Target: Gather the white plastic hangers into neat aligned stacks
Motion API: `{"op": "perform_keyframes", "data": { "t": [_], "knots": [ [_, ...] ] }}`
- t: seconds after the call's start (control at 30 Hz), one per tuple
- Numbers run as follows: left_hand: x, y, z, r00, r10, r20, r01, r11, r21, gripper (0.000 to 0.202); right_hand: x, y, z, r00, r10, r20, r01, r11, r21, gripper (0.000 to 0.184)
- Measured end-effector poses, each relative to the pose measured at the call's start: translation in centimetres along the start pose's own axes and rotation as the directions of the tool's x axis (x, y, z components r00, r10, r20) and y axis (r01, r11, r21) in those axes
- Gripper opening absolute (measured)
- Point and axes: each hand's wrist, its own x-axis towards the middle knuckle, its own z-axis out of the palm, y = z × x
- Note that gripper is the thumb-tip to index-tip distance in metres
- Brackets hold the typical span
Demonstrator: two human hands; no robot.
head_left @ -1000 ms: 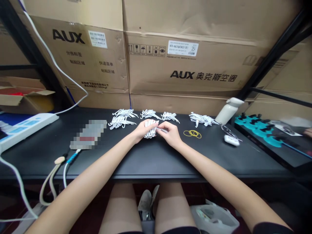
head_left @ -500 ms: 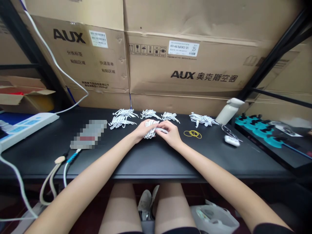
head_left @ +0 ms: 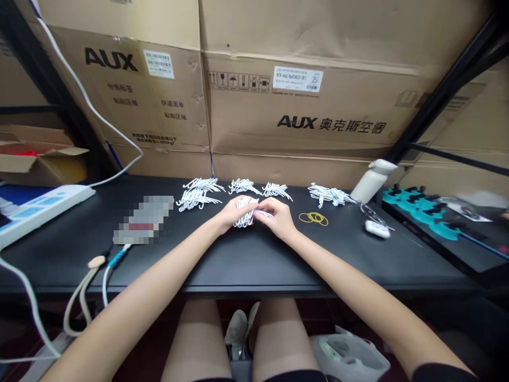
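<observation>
Above the middle of the black table, my left hand [head_left: 229, 214] is closed around a bunch of thin white wire hooks [head_left: 243, 216], their curved ends packed together. My right hand [head_left: 280, 218] meets it from the right, with thumb and fingers pinching several of the white hooks whose straight ends poke out to the right. The palms and some fingertips are hidden. Behind the hands lie more piles of white hooks: a double heap [head_left: 198, 198] at left, two smaller piles [head_left: 243, 185] in the centre, and a looser pile [head_left: 329, 194] at right. Yellow rubber bands [head_left: 314, 218] lie right of my right hand.
Cardboard boxes [head_left: 246, 116] wall off the back. On the right are a white bottle [head_left: 371, 181], a small white case [head_left: 377, 229] and a teal holder [head_left: 431, 216]. A pixelated phone-like object [head_left: 143, 218] and a power strip [head_left: 47, 209] with cables lie left.
Both hands stay on the bunch in nearly the same place, with only a slight shift of the fingers. The whole view has moved a little.
</observation>
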Motion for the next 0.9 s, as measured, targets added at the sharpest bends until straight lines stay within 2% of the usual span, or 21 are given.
{"op": "perform_keyframes", "data": {
  "t": [0.17,0.9],
  "knots": [
    [0.14,-0.06,-0.05,1.0,0.018,-0.007,-0.018,0.999,0.05,0.046,-0.04,0.14,0.07,1.0,0.002,-0.011,-0.002,1.0,0.03,0.013],
    [-0.21,0.29,0.27,1.0,-0.005,-0.027,0.005,1.0,0.003,0.041,-0.13,0.31,0.16,0.992,0.125,0.033,-0.128,0.987,0.101,0.021]
  ]
}}
